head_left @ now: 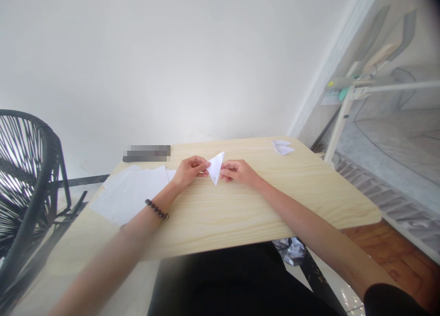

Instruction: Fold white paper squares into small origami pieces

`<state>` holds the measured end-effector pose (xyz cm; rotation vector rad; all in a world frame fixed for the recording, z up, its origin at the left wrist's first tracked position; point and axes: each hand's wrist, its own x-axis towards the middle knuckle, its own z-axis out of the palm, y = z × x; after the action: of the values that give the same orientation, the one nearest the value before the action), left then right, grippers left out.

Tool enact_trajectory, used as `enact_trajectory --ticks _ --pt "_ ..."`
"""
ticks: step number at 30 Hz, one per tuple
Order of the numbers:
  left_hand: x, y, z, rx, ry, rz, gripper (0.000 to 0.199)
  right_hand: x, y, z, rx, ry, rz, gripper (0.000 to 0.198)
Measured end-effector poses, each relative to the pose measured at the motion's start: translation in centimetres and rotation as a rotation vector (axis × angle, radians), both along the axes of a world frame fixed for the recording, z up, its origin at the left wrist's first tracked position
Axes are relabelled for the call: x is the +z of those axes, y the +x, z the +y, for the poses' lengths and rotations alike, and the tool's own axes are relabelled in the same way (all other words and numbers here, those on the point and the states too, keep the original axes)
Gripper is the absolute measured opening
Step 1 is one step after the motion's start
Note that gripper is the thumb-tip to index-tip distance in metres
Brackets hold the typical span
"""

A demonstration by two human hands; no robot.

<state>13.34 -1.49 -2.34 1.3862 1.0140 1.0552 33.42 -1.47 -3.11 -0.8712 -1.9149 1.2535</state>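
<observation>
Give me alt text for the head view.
A left hand pinches a folded white paper triangle over a pale wood-grain table, with the right hand at its opposite edge. Loose white paper sheets lie at left; a white pointed paper fold sits far right.

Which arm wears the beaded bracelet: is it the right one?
No: the beaded bracelet is on the left arm, behind the left hand that grips the folded white paper.

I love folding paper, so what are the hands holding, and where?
A folded white paper triangle: the left hand pinches its left side. The right hand is at its right edge; whether it grips, I can't tell.
</observation>
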Motion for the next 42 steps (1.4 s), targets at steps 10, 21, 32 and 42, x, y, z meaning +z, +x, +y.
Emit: enact_trajectory --ticks 10,21,32,42 --pt "-0.2 -0.1 0.2 -0.014 0.002 -0.003 0.029 -0.1 0.0 0.0 0.002 0.009 -0.014 0.025" --pt "0.1 0.1 -0.1 -0.030 -0.015 -0.009 0.031 -0.3 -0.1 0.2 -0.191 0.224 -0.175 0.019" --pt "0.7 0.4 -1.0 -0.163 -0.045 0.025 0.029 -0.6 -0.2 0.5 -0.312 0.457 -0.497 0.016" --pt "0.6 0.9 -1.1 -0.169 -0.108 -0.015 0.036 0.3 -1.1 -0.7 -0.481 0.728 -0.617 0.025"
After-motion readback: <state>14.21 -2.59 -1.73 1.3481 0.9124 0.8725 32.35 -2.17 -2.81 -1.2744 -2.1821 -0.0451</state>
